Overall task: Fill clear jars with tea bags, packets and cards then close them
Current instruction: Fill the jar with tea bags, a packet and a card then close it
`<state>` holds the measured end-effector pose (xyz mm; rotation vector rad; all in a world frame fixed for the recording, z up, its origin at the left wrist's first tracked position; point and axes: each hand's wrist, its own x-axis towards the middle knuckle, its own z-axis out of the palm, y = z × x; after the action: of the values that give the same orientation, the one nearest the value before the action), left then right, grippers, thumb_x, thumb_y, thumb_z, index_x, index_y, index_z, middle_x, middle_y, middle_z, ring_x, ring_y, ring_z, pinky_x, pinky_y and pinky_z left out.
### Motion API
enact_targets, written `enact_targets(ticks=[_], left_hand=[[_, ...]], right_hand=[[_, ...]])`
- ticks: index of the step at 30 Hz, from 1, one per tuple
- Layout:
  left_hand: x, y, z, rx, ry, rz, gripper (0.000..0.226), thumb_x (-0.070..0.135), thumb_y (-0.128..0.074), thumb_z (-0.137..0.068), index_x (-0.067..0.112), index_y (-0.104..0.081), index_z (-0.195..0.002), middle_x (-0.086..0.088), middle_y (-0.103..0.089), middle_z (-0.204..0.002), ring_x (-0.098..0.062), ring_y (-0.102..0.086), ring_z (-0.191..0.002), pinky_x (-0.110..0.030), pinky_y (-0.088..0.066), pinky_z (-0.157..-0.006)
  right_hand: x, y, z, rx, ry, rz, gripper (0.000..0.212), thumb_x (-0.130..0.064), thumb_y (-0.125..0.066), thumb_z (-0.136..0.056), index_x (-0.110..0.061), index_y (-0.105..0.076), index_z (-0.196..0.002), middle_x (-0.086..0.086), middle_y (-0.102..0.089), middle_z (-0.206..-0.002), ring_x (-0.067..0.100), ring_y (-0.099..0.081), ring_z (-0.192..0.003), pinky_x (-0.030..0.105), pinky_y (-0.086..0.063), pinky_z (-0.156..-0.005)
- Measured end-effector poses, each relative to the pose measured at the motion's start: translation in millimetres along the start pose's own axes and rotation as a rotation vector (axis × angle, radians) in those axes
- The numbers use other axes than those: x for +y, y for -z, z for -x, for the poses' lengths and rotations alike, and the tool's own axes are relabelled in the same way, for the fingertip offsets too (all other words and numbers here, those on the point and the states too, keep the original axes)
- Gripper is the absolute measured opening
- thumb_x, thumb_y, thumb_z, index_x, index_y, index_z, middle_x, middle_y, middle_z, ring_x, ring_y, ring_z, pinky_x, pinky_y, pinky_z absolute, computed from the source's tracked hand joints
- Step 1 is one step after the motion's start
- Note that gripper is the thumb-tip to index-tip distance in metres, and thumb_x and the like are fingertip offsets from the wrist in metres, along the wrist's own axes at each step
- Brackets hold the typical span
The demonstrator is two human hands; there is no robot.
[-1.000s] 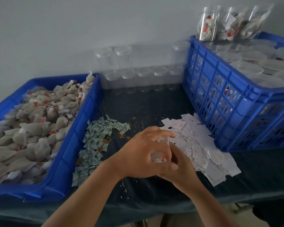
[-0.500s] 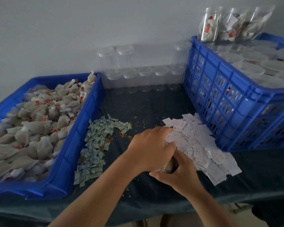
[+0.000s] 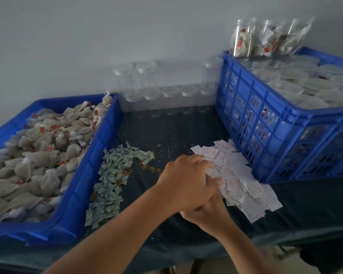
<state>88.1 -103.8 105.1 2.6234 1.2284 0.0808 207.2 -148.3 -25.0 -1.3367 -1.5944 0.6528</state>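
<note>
- A pale wall (image 3: 87, 36) stands behind a table (image 3: 176, 131) covered in dark cloth and scattered with loose crumbs.
- A tall blue crate (image 3: 265, 125) on the right holds lidded jars (image 3: 297, 76). A shallow blue tray (image 3: 99, 155) on the left is heaped with tea bags (image 3: 38, 155).
- Empty clear jars (image 3: 166, 99) are stacked along the wall between the two.
- Green packets (image 3: 111, 175) lie piled just beside the tray, and white cards (image 3: 241, 175) fan out against the crate.
- The left hand (image 3: 186, 180) lies over the right hand (image 3: 208, 214) at the near edge of the cards.
- The jar being worked (image 3: 209, 174) is almost hidden between the hands, with only a pale sliver showing.
- A second ago the left fingers arched above the jar with its contents visible. Now they have come down, curled tight over its top.
- The right fingers are wrapped round the jar from below, thumb up its side.
- This looks like the closing step: the jar is probably filled and the lid is being pressed or twisted home, though the lid itself cannot be seen.
</note>
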Motion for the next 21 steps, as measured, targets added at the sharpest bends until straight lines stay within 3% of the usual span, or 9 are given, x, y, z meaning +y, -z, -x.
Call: enact_targets(ticks=[2,5,8,11,13,15,17,21], left_hand=[[10.2,-5.0,-3.9,-0.021,0.228,0.039,0.076,0.077,-0.027,-0.101,0.027,-0.042,-0.157,0.0,-0.045,-0.159,-0.03,-0.043,-0.144,-0.056,-0.043,-0.112],[18.7,-10.9,-5.8,-0.003,0.286,-0.044,0.065,0.066,-0.03,-0.106,0.02,-0.048,-0.148,-0.004,-0.051,-0.147,-0.031,-0.05,-0.13,-0.051,-0.051,-0.099],[18.2,-14.9,-0.5,0.052,0.136,-0.194,0.05,0.056,-0.03,-0.108,0.017,-0.054,-0.128,-0.004,-0.058,-0.124,-0.026,-0.055,-0.11,-0.046,-0.055,-0.086],[7.9,-13.3,1.4,0.083,-0.07,-0.262,0.046,0.05,-0.03,-0.108,0.017,-0.058,-0.124,-0.002,-0.062,-0.117,-0.024,-0.057,-0.107,-0.046,-0.056,-0.087],[0.5,-9.9,0.9,0.086,-0.189,-0.268,0.044,0.048,-0.032,-0.108,0.018,-0.061,-0.124,0.0,-0.064,-0.116,-0.021,-0.058,-0.108,-0.045,-0.056,-0.091],[-5.6,-8.3,-0.7,0.073,-0.279,-0.258,0.042,0.047,-0.035,-0.108,0.02,-0.062,-0.124,0.003,-0.064,-0.118,-0.019,-0.056,-0.112,-0.044,-0.055,-0.094],[-11.6,-6.1,-3.0,0.037,-0.352,-0.226,0.04,0.047,-0.039,-0.108,0.022,-0.062,-0.127,0.005,-0.064,-0.126,-0.017,-0.055,-0.119,-0.044,-0.053,-0.098],[-22.6,2.7,-8.5,-0.026,-0.466,-0.136,0.036,0.043,-0.048,-0.108,0.023,-0.066,-0.132,0.008,-0.062,-0.144,-0.015,-0.052,-0.135,-0.044,-0.05,-0.108]], right_hand=[[1.4,-0.7,-2.0,0.038,0.041,0.118,0.054,-0.037,-0.085,-0.081,-0.044,-0.058,-0.127,-0.022,-0.064,-0.114,0.008,-0.063,-0.104,0.022,-0.055,-0.084],[-0.4,-0.7,-1.2,0.055,0.042,0.21,0.051,-0.052,-0.077,-0.081,-0.048,-0.052,-0.126,-0.038,-0.055,-0.116,-0.01,-0.057,-0.106,0.002,-0.042,-0.084],[2.2,-0.1,0.1,0.041,-0.039,0.288,0.058,-0.066,-0.067,-0.072,-0.053,-0.042,-0.123,-0.047,-0.046,-0.12,-0.016,-0.053,-0.107,0.001,-0.041,-0.085],[7.5,1.0,0.6,-0.002,-0.041,0.324,0.067,-0.068,-0.062,-0.072,-0.04,-0.051,-0.131,-0.048,-0.05,-0.11,-0.027,-0.048,-0.106,-0.004,-0.037,-0.082],[6.9,3.2,0.1,-0.03,-0.073,0.306,0.067,-0.071,-0.058,-0.07,-0.057,-0.05,-0.135,-0.045,-0.055,-0.103,-0.031,-0.047,-0.101,-0.007,-0.035,-0.08],[6.5,5.2,-1.3,-0.051,-0.126,0.251,0.066,-0.072,-0.061,-0.065,-0.069,-0.046,-0.129,-0.047,-0.057,-0.102,-0.032,-0.05,-0.1,-0.006,-0.039,-0.078],[6.1,6.1,-1.6,-0.041,-0.14,0.303,0.076,-0.071,-0.065,-0.062,-0.057,-0.04,-0.132,-0.051,-0.052,-0.109,-0.031,-0.046,-0.107,-0.003,-0.042,-0.076],[12.7,4.3,-1.6,-0.061,-0.167,0.162,0.076,-0.057,-0.081,-0.066,-0.061,-0.033,-0.124,-0.048,-0.052,-0.124,-0.021,-0.056,-0.11,0.003,-0.05,-0.075]])
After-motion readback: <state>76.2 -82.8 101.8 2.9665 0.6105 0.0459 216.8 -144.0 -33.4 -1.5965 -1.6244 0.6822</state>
